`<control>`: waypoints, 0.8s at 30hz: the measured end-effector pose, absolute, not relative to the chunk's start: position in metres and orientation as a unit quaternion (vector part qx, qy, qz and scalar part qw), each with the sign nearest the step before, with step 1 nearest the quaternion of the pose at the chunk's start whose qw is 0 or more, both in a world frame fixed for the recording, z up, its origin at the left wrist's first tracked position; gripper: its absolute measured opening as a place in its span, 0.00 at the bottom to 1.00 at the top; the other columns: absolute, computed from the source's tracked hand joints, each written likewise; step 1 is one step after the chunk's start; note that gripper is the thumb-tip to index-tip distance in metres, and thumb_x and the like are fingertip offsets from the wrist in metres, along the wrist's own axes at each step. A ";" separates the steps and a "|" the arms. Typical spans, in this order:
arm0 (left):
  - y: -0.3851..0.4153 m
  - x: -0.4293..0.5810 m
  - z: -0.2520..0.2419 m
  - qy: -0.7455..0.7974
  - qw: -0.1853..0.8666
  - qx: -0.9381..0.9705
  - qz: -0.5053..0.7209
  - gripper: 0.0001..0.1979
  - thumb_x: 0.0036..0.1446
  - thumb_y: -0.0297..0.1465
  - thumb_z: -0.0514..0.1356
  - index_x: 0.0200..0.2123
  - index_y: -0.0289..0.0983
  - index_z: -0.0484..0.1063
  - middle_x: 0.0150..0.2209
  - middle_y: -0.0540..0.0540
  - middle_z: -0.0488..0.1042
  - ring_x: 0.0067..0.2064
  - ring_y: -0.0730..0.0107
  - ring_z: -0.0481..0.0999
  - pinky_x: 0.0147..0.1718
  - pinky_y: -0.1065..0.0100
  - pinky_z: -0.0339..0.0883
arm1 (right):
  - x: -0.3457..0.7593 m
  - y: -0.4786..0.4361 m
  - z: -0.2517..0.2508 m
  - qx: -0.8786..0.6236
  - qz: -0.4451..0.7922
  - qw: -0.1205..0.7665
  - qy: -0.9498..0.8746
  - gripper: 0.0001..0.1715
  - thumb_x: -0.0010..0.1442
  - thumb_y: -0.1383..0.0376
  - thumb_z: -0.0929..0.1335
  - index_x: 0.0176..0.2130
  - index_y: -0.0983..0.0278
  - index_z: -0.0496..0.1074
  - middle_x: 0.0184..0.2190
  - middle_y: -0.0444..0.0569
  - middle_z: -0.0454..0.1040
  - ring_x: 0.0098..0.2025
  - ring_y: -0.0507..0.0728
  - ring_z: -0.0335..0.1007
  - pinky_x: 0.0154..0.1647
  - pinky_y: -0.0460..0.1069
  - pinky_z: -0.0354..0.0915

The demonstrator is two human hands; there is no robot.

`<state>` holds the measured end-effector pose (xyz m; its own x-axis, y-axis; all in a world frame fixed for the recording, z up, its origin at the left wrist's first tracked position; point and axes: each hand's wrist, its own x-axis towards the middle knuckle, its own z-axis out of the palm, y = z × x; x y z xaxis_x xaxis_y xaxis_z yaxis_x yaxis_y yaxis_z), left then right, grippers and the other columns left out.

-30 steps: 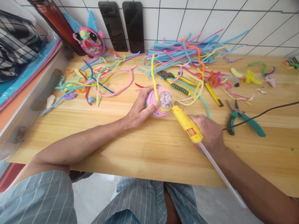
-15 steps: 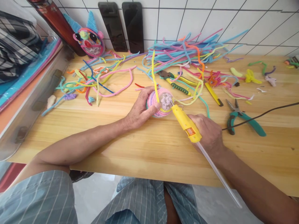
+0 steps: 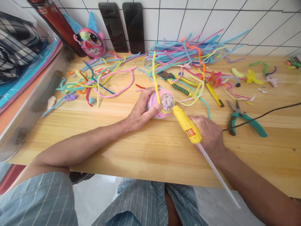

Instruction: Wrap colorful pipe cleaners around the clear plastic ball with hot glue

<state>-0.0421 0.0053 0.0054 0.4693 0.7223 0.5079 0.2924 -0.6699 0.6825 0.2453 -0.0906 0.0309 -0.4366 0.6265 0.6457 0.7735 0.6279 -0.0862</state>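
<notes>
My left hand (image 3: 144,108) is closed around a small round piece (image 3: 166,102) wound with pink, purple and yellow fuzzy stems, its pale whitish middle facing up. A yellow pipe cleaner (image 3: 154,73) rises from it, near my thumb. In my right hand (image 3: 208,133) is a yellow glue gun (image 3: 185,122), gripped by its handle. Its nozzle points at the right rim of the round piece; whether it touches is hard to tell. A long translucent glue stick (image 3: 218,175) sticks out of the gun's back end.
Behind the hands lie a heap of pipe cleaners (image 3: 178,51), yellow-black pliers (image 3: 178,86) and a yellow cutter (image 3: 213,93). Teal pliers (image 3: 246,119) lie at right under a dark cable (image 3: 270,113). Two phones (image 3: 134,28) lean on the wall beside a decorated figure (image 3: 90,42). A plastic bin (image 3: 35,103) stands left.
Almost nothing differs. The glue gun and my right hand have shifted very slightly left; the round piece stays in my left hand.
</notes>
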 end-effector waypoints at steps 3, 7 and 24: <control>0.005 -0.042 0.006 0.313 0.259 0.818 0.407 0.31 0.78 0.53 0.57 0.73 0.43 0.60 0.71 0.35 0.71 0.71 0.50 0.73 0.73 0.48 0.68 | 0.246 -0.090 0.029 -0.426 -0.114 0.325 -0.837 0.12 0.76 0.68 0.65 0.55 0.62 0.75 0.36 0.49 0.84 0.31 0.58 0.79 0.34 0.52 0.68; 0.003 -0.041 0.007 0.306 0.261 0.817 0.413 0.32 0.77 0.54 0.58 0.73 0.43 0.61 0.69 0.36 0.72 0.70 0.51 0.73 0.73 0.48 0.68 | 0.247 -0.088 0.027 -0.427 -0.116 0.330 -0.834 0.14 0.77 0.67 0.65 0.57 0.62 0.75 0.37 0.50 0.85 0.33 0.58 0.80 0.34 0.52 0.70; 0.004 -0.042 0.008 0.312 0.272 0.814 0.407 0.31 0.78 0.52 0.58 0.73 0.42 0.60 0.70 0.35 0.71 0.70 0.50 0.74 0.73 0.48 0.70 | 0.248 -0.091 0.030 -0.418 -0.076 0.347 -0.836 0.15 0.74 0.69 0.67 0.57 0.61 0.76 0.38 0.49 0.85 0.33 0.57 0.80 0.35 0.51 0.71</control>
